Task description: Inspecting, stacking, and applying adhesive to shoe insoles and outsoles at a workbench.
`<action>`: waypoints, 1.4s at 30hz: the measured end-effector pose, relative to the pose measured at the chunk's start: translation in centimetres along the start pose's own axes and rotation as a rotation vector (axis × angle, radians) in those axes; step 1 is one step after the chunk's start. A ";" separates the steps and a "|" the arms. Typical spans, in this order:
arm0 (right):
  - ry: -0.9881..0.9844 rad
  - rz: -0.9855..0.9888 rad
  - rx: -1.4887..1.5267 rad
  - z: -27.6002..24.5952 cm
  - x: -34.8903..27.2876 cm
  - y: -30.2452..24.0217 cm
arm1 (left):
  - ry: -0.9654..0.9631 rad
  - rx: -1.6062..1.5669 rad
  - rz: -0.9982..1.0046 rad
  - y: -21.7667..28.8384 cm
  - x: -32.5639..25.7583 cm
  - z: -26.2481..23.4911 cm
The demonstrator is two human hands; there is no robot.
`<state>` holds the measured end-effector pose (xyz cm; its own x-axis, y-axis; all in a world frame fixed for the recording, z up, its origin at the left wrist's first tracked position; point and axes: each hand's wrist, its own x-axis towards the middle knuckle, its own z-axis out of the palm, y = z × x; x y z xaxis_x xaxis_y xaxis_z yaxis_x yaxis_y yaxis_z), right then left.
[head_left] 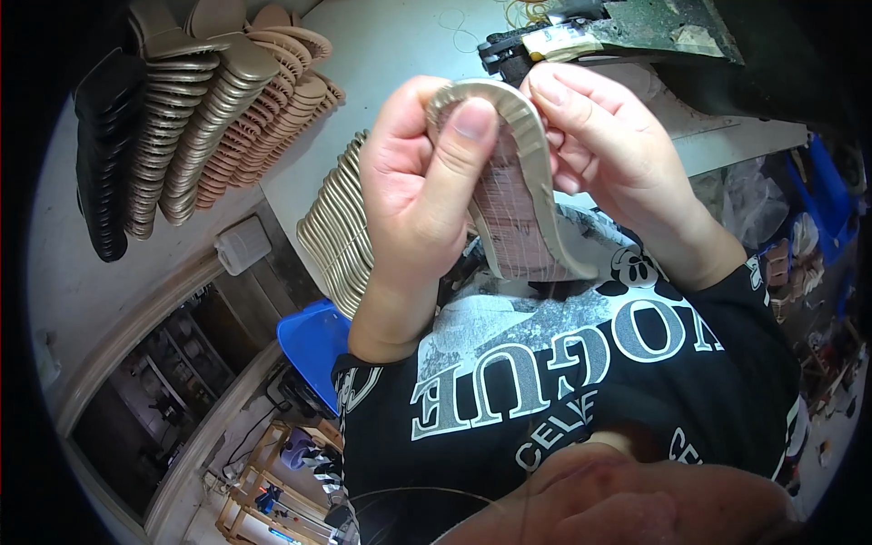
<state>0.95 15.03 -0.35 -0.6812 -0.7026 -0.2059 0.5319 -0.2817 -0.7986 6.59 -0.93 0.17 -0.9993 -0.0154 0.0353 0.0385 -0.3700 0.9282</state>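
A beige-gold insole point(517, 204), its rim wrapped in pleated, folded-over edging, is held up in front of my chest. Its pinkish inner face, crossed by fine pale threads or lines, is turned toward me. My left hand point(421, 173) grips the rounded end from the left, thumb pressed flat on the inner face. On the other side, my right hand point(599, 123) has thumb and forefinger pinched at the upper right rim, with its other fingers curled beneath. Whatever lies exactly between those fingertips is hidden.
Several rows of stacked insoles, black point(107, 154), gold point(177, 136) and pink point(272, 118), stand at the upper left. Another gold stack point(338, 227) lies by my left forearm. A dark green machine point(636, 41) sits at the table's far side, near loose thread point(527, 11). A blue chair point(313, 350) stands left.
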 end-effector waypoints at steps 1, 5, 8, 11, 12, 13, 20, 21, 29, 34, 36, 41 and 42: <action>-0.002 0.003 0.001 -0.1 -0.2 0.4 | 0.075 -0.015 0.012 0.0 0.0 -0.1; -0.003 -0.074 -0.029 -0.8 -0.9 2.2 | 0.185 0.037 0.088 -0.4 0.5 -1.4; -0.099 -0.131 -0.485 -0.9 -1.7 2.2 | 0.256 0.074 0.109 -0.4 0.6 -1.8; -0.059 -0.130 -0.481 -0.7 -1.7 2.9 | 0.283 0.089 0.147 -1.0 0.5 -2.4; -0.024 -0.212 -0.511 -0.8 -1.5 3.2 | 0.278 0.096 0.168 -1.2 0.6 -2.5; -0.020 -0.213 -0.512 -0.7 -1.5 3.2 | 0.275 0.094 0.167 -1.2 0.5 -2.1; 0.012 -0.149 -0.405 -1.0 -1.6 3.3 | 0.099 0.053 -0.130 -0.9 -0.5 -1.2; 0.013 -0.234 -0.633 -1.2 -1.5 3.3 | 0.098 0.053 -0.131 -0.9 -0.5 -1.2; 0.077 -0.328 -0.687 -0.6 -0.7 3.3 | 0.181 0.240 0.010 -2.0 -0.4 -1.1; -0.013 -0.264 -0.732 -1.0 -0.7 4.7 | 0.229 0.196 -0.033 -2.3 -0.3 -2.3; 0.037 -0.303 -0.721 -1.0 -0.5 5.5 | 0.221 0.188 -0.082 -2.6 -0.8 -3.0; 0.095 -0.217 -0.733 -1.9 -0.3 5.6 | 0.255 0.082 -0.012 -3.1 -1.4 -4.7; 0.108 -0.258 -0.703 -2.0 -0.3 6.0 | 0.153 0.104 0.022 -3.3 -1.4 -5.2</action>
<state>3.34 14.85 -6.15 -0.8052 -0.5929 0.0115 -0.0728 0.0796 -0.9942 7.92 -4.54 -4.83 -0.9860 -0.1668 0.0068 0.0523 -0.2696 0.9616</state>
